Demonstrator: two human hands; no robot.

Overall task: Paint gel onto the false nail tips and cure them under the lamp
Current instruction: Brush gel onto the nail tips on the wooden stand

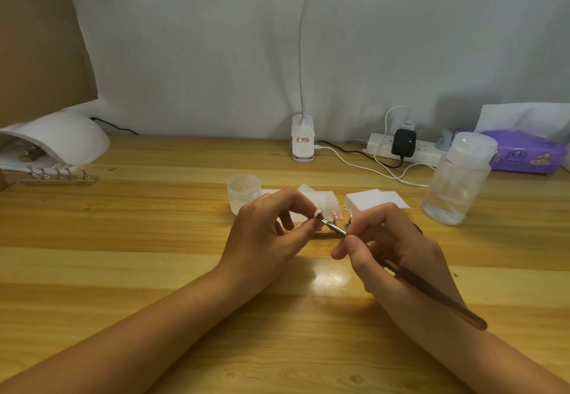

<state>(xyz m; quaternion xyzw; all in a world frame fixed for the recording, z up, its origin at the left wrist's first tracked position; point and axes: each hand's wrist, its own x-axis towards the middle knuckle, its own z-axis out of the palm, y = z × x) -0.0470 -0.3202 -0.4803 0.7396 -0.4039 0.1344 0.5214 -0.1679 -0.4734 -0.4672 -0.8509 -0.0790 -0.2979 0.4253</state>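
My left hand (271, 227) pinches a small holder with a pink false nail tip (318, 213) on top, at the table's middle. My right hand (391, 248) grips a dark-handled brush (431, 292); its metal ferrule and bristles touch that tip. Two more pink tips (336, 215) stand on clips just behind, partly hidden by my fingers. A white curing lamp (58, 140) sits at the far left. In front of the lamp is a wooden strip (58, 180) with several nail tips on stands.
A small clear jar (243, 191) and white pads (374, 200) lie behind my hands. A tall clear bottle (456, 177) stands at the right, with a purple tissue pack (524, 153), a power strip (404, 150) and cables behind. A clip desk lamp (303, 140) stands at the back centre.
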